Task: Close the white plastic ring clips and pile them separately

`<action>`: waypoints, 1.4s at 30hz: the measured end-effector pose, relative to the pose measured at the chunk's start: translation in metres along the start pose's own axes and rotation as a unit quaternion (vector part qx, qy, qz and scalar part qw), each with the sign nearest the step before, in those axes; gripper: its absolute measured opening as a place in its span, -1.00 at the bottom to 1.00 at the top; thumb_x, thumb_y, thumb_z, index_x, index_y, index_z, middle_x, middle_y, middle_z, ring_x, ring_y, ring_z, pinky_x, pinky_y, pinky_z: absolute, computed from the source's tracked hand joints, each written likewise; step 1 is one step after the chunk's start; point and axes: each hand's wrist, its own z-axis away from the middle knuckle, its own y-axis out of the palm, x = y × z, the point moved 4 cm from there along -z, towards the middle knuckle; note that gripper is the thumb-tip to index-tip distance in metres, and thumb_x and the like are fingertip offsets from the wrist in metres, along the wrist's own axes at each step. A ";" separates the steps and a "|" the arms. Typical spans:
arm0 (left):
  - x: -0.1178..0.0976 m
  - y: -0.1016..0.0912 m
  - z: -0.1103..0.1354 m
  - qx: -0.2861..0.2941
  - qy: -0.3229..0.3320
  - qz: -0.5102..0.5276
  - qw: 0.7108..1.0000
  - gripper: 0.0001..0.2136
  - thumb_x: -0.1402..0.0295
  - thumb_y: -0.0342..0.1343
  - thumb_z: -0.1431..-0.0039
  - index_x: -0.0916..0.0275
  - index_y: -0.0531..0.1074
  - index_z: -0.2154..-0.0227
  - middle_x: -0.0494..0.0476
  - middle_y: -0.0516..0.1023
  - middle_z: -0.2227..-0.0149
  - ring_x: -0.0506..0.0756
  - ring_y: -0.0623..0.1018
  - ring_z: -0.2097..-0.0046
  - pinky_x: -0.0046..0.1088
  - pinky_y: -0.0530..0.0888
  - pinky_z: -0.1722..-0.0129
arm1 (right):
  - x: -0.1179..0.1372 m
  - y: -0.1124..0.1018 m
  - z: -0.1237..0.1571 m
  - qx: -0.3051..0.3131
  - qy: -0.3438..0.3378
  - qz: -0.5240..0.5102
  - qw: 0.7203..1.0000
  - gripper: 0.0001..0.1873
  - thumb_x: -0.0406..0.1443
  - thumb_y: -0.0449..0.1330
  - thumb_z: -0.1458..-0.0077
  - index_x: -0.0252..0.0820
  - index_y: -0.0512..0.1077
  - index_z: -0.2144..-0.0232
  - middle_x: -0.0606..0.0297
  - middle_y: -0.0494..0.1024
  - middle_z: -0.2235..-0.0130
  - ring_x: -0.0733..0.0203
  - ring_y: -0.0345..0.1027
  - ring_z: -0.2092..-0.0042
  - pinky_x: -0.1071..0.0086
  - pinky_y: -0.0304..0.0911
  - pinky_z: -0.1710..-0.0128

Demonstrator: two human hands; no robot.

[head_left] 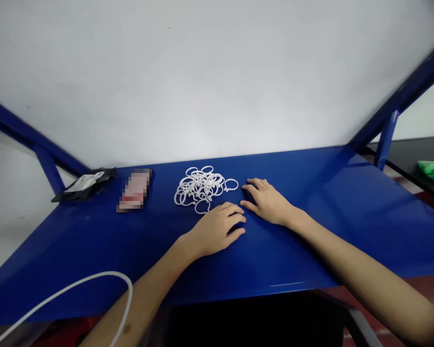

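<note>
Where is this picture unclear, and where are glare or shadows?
Head view: one flat item left of the white rings is pixelated; the rings themselves are sharp. Head view: soft glare lies on the blue table at right; faint shadows sit under the left hand and right hand.

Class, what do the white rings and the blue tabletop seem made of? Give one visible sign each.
White rings: probably plastic; thin, uniformly white, matte. Blue tabletop: likely painted metal; smooth, with a soft sheen and a thin front edge.
</note>
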 end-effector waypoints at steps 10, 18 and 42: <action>0.000 0.000 0.000 0.000 0.001 -0.002 1.000 -0.80 0.30 0.06 -0.32 0.22 0.49 0.09 0.18 0.52 -0.04 0.20 0.44 -0.11 -0.13 0.42 -0.12 | -0.001 0.002 0.000 0.004 -0.001 0.005 1.000 -0.44 -0.05 0.10 -0.27 -0.32 0.34 -0.16 -0.12 0.33 -0.20 -0.22 0.20 -0.24 -0.15 0.10 -0.25; -0.001 0.001 -0.001 -0.010 0.015 -0.039 0.999 -0.81 0.30 0.05 -0.34 0.23 0.50 0.11 0.16 0.53 0.00 0.17 0.46 -0.06 -0.19 0.42 -0.09 | -0.001 0.002 0.000 0.005 0.001 0.005 1.000 -0.43 -0.05 0.10 -0.28 -0.32 0.34 -0.17 -0.13 0.32 -0.21 -0.22 0.19 -0.25 -0.15 0.10 -0.25; -0.005 -0.005 -0.001 -0.073 -0.001 0.030 0.997 -0.85 0.38 0.04 -0.33 0.24 0.45 0.12 0.14 0.53 0.15 0.13 0.45 0.09 -0.24 0.48 0.02 | -0.002 0.003 0.000 -0.011 -0.003 -0.010 1.000 -0.46 -0.04 0.11 -0.26 -0.26 0.35 -0.14 -0.11 0.34 -0.20 -0.22 0.21 -0.24 -0.19 0.12 -0.23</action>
